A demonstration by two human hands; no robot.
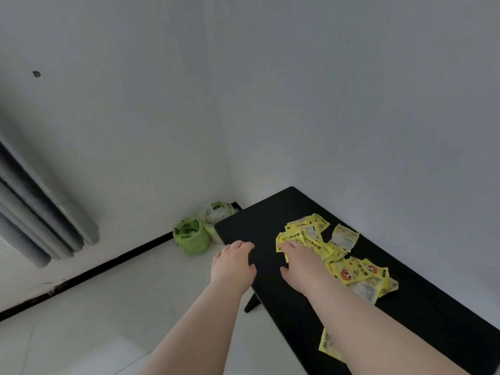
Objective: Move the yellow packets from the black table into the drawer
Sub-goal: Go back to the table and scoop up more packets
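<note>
Several yellow packets (313, 234) lie scattered in a loose heap on the black table (422, 315), which runs from the room corner toward the lower right. One more packet (328, 345) lies apart by the table's near edge, partly behind my right forearm. My right hand (300, 263) reaches onto the left end of the heap, its fingers curling over a packet there. My left hand (234, 262) rests at the table's left edge with relaxed fingers and holds nothing. No drawer is in view.
Two bags of green vegetables (192, 238) stand on the white floor in the corner, just left of the table's far end. Grey curtains (32, 212) hang at the left. A table leg (251, 303) shows under the left edge.
</note>
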